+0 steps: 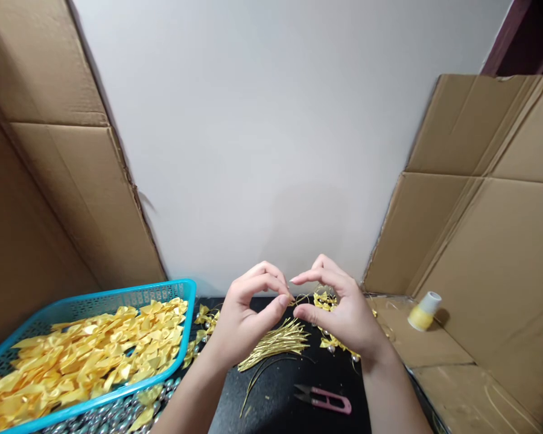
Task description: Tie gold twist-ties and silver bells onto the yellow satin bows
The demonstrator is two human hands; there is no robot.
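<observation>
Black tabletop [276, 401], white wall [271, 132], cardboard panels [489, 241]; blue basket [187, 307]

One basket [187, 301], one snips [323, 398], one spool [424, 310]

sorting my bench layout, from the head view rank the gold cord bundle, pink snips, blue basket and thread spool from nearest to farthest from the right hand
From the right hand:
1. gold cord bundle, just to its left, under the hands.
2. pink snips, below it on the black table.
3. thread spool, off to its right on the cardboard.
4. blue basket, far left, holding yellow bows.
</observation>
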